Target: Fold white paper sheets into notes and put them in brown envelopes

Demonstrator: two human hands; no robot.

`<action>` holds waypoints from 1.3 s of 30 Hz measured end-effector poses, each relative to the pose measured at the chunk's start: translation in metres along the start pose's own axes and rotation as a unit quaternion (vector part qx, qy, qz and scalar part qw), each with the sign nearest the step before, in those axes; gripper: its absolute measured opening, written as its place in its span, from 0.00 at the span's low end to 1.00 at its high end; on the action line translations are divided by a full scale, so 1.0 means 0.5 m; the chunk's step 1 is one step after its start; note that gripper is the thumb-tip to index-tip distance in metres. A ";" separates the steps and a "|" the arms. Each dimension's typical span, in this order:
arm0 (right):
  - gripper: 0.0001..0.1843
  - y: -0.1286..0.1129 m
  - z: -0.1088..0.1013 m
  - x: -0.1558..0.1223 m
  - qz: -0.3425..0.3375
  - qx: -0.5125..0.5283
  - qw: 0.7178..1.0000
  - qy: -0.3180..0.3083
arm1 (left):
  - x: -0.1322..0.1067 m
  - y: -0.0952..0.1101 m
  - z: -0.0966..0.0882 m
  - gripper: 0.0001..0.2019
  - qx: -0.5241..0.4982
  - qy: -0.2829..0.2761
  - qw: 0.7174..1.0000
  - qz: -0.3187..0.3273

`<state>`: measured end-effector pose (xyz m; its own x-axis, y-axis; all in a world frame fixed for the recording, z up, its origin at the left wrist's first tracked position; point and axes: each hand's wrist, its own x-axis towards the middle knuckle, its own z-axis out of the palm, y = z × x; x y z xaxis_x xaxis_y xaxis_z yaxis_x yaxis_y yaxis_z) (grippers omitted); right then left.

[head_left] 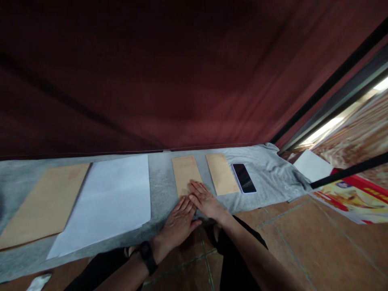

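Observation:
A small brown paper envelope (185, 167) lies on the grey cloth, its near end covered by my hands. My left hand (180, 220) rests flat at that near end, fingers stretched out. Beside it, my right hand (206, 200) lies flat on the envelope's lower right part, its thumb touching the left fingers. Neither hand grasps anything. Just to the right is a second brown envelope (221, 173), and past it a dark-screened phone (244, 178) in a pale case.
White paper sheets (112, 206) and larger brown envelopes (48, 202) lie at the left on the grey cloth (162, 182). A dark red curtain (182, 101) hangs behind. Black bars (327, 85), a colourful box (354, 194) and floor tiles (306, 234) are at the right.

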<state>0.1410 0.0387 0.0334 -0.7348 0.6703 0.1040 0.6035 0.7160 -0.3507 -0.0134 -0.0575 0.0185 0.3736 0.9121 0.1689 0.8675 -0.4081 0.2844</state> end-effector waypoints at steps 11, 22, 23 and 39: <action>0.35 0.050 0.030 0.186 0.089 -0.080 0.991 0.062 | 0.004 0.005 -0.010 0.35 -0.008 0.015 1.000 0.013; 0.37 0.061 0.032 0.236 0.126 -0.109 0.984 0.066 | 0.004 -0.001 -0.010 0.35 -0.023 -0.012 1.000 0.015; 0.37 0.061 0.033 0.229 0.119 -0.109 0.985 0.067 | 0.004 0.001 -0.012 0.35 -0.021 -0.014 1.000 0.013; 0.29 0.037 -0.008 0.105 -0.031 -0.074 0.994 -0.075 | 0.001 0.010 -0.007 0.33 0.003 0.008 1.000 0.006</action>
<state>0.1147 0.0878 0.0360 -0.8029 0.5956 -0.0238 0.5870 0.7831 -0.2055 -0.0099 -0.0592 0.0232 0.3780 0.9067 0.1870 0.8652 -0.4178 0.2770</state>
